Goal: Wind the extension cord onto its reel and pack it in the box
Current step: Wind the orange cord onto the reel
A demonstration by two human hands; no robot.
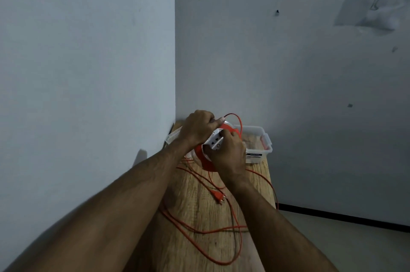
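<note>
An orange reel (205,162) with a white socket hub (214,141) is held tilted above the wooden table (197,207). My left hand (197,128) grips the reel's upper rim. My right hand (229,153) holds the reel at the hub, covering its right side. The orange cord (213,230) lies in loose loops across the table, and one loop arcs above the reel. Its orange plug (218,196) rests on the table below my right wrist. A clear plastic box (260,138) stands behind the reel at the table's far end.
The table sits in a corner, with one wall (88,72) close on the left and another behind. Part of the cord hangs over the table's right edge. The floor (332,238) lies to the right, with a dark skirting along the wall.
</note>
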